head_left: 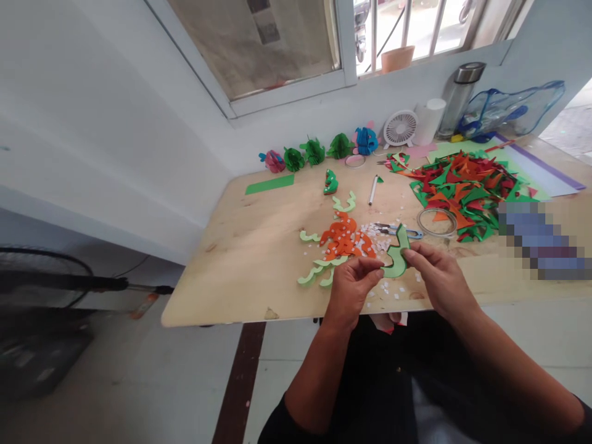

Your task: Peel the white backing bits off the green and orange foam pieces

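Observation:
Between my two hands, a wavy green paper cutout (396, 262) is held above the table's front edge. My left hand (354, 283) pinches its lower left end. At its right side, my right hand (437, 271) grips it between thumb and fingers. Just beyond lies a heap of orange paper cutouts (342, 237) dotted with small white squares (370, 237). Pale green wavy strips (319, 269) lie around that heap. A pair of blue-handled tweezers or scissors (414, 234) rests behind the cutout; its exact kind I cannot tell.
A large pile of red, orange and green paper scraps (467, 185) covers the right side, with a tape roll (437, 222) before it. A white marker (372, 190) lies mid-table. Along the wall stand folded paper figures (315, 151), a small fan (400, 128) and a bottle (457, 105).

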Demonstrator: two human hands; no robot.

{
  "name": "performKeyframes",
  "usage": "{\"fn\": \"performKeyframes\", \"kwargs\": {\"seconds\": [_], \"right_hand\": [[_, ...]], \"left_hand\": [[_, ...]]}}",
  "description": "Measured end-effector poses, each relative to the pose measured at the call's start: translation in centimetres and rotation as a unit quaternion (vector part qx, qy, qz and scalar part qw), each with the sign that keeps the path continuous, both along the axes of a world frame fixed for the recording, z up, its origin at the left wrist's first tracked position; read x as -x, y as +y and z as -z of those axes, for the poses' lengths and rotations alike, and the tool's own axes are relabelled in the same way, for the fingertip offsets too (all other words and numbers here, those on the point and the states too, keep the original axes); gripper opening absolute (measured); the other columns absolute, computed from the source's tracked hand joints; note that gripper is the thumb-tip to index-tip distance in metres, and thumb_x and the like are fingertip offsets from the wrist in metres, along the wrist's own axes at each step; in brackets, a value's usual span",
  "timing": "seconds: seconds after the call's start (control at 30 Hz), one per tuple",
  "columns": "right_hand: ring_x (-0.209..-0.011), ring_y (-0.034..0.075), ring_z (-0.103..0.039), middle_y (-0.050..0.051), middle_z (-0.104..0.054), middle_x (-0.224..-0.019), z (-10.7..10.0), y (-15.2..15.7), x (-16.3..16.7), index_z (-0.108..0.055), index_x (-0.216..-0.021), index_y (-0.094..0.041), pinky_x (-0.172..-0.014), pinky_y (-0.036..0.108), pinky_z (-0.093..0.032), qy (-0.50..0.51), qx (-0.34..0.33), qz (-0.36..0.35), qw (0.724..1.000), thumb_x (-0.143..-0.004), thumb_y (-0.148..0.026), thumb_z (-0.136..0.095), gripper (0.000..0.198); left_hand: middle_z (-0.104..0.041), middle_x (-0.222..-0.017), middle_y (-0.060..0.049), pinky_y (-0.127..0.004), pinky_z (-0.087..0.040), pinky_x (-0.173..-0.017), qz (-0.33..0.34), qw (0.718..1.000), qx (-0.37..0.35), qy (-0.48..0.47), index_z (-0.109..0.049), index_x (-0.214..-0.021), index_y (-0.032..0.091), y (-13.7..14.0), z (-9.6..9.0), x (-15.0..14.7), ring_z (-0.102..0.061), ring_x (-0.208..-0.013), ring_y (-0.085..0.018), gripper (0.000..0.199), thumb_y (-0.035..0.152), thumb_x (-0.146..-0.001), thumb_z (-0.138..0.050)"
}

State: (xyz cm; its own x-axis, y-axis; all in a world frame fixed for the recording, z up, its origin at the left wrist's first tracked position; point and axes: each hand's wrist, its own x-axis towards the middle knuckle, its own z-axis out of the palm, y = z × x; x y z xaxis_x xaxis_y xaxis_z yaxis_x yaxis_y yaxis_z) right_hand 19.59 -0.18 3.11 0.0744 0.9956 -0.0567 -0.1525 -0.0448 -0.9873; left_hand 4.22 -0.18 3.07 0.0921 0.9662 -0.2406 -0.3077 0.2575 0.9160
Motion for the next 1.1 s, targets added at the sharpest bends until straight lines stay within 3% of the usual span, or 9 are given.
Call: {"fn": "performKeyframes", "kwargs": {"seconds": [0.17, 0.4, 0.6, 0.67, 0.73, 0.83, 0.93, 1.0, 1.1], "right_hand": [[-0.075, 0.018, -0.058, 0.003, -0.066, -0.082, 0.1, -0.8, 0.2, -0.068, -0.089, -0.021, -0.066, 0.027, -0.047, 0.02, 0.018, -0.019, 0.999, -0.078, -0.04, -0.067, 0.022], [-0.043, 0.013, -0.054, -0.003, -0.062, -0.06, 0.0, -1.5, 1.2, -0.063, -0.083, -0.021, -0.04, 0.024, -0.041, 0.052, 0.094, -0.074, 0.991, -0.072, -0.042, -0.073, 0.025], [-0.036, 0.014, -0.053, -0.003, -0.063, -0.052, -0.5, -1.5, 1.7, -0.063, -0.084, -0.022, -0.035, 0.025, -0.039, 0.064, 0.103, -0.061, 0.991, -0.071, -0.042, -0.074, 0.026], [-0.037, 0.014, -0.053, -0.003, -0.063, -0.051, -0.7, -1.6, 1.9, -0.063, -0.082, -0.022, -0.036, 0.025, -0.04, 0.069, 0.094, -0.048, 0.992, -0.069, -0.041, -0.075, 0.026], [-0.038, 0.013, -0.053, -0.003, -0.063, -0.052, -0.7, -1.6, 2.0, -0.063, -0.078, -0.022, -0.038, 0.025, -0.04, 0.077, 0.088, -0.028, 0.993, -0.068, -0.041, -0.076, 0.026], [-0.041, 0.013, -0.054, -0.003, -0.064, -0.055, -0.4, -1.5, 2.0, -0.062, -0.074, -0.022, -0.039, 0.025, -0.04, 0.075, 0.084, -0.008, 0.994, -0.068, -0.041, -0.076, 0.025], [-0.041, 0.013, -0.054, -0.002, -0.065, -0.058, 0.0, -1.4, 2.1, -0.062, -0.077, -0.022, -0.04, 0.026, -0.04, 0.049, 0.067, -0.006, 0.997, -0.072, -0.042, -0.074, 0.024], [-0.041, 0.013, -0.053, -0.002, -0.065, -0.059, 0.2, -1.4, 2.1, -0.062, -0.077, -0.021, -0.04, 0.026, -0.04, 0.028, 0.056, -0.005, 0.998, -0.073, -0.042, -0.072, 0.024], [-0.046, 0.014, -0.054, -0.001, -0.064, -0.061, 0.4, -1.4, 2.0, -0.063, -0.076, -0.02, -0.043, 0.026, -0.041, -0.003, 0.037, 0.003, 0.999, -0.073, -0.044, -0.072, 0.026]], "left_hand": [[-0.071, -0.071, -0.001, -0.022, -0.048, -0.069, -0.013, 1.0, -0.009, -0.023, -0.072, -0.07, 0.015, -0.2, -0.4, -0.1, -0.062, -0.068, -0.011, 0.012, 0.015, -0.06, -0.077], [-0.073, -0.077, -0.002, -0.025, -0.049, -0.073, -0.017, 0.999, -0.033, 0.012, -0.071, -0.074, 0.016, 0.0, -0.1, -0.5, -0.065, -0.073, -0.013, 0.01, 0.016, -0.065, -0.074], [-0.074, -0.085, -0.004, -0.028, -0.051, -0.076, -0.011, 0.985, -0.126, 0.115, -0.072, -0.085, 0.017, -0.3, 0.4, -0.1, -0.066, -0.079, -0.016, 0.012, 0.02, -0.074, -0.068], [-0.073, -0.086, -0.004, -0.028, -0.05, -0.074, -0.03, 0.963, -0.182, 0.194, -0.071, -0.09, 0.018, -0.7, 0.6, -0.1, -0.065, -0.079, -0.016, 0.014, 0.022, -0.078, -0.067], [-0.071, -0.087, -0.004, -0.028, -0.05, -0.073, -0.077, 0.924, -0.251, 0.276, -0.07, -0.093, 0.018, -1.2, 0.8, -0.1, -0.064, -0.079, -0.015, 0.014, 0.022, -0.081, -0.065], [-0.069, -0.085, -0.005, -0.03, -0.05, -0.077, -0.146, 0.826, -0.384, 0.385, -0.068, -0.09, 0.017, -1.7, 1.1, -0.3, -0.062, -0.084, -0.017, 0.01, 0.017, -0.082, -0.062], [-0.068, -0.081, -0.007, -0.033, -0.05, -0.078, -0.161, 0.736, -0.468, 0.461, -0.068, -0.088, 0.015, -1.7, 1.3, -0.7, -0.061, -0.082, -0.019, 0.009, 0.012, -0.082, -0.062], [-0.068, -0.079, -0.007, -0.034, -0.05, -0.078, -0.168, 0.711, -0.477, 0.488, -0.067, -0.09, 0.014, -1.5, 1.3, -0.9, -0.06, -0.081, -0.019, 0.01, 0.012, -0.083, -0.061], [-0.069, -0.079, -0.007, -0.034, -0.05, -0.079, -0.177, 0.702, -0.471, 0.504, -0.068, -0.09, 0.014, -1.2, 1.3, -1.1, -0.061, -0.081, -0.019, 0.01, 0.014, -0.085, -0.059]]}}
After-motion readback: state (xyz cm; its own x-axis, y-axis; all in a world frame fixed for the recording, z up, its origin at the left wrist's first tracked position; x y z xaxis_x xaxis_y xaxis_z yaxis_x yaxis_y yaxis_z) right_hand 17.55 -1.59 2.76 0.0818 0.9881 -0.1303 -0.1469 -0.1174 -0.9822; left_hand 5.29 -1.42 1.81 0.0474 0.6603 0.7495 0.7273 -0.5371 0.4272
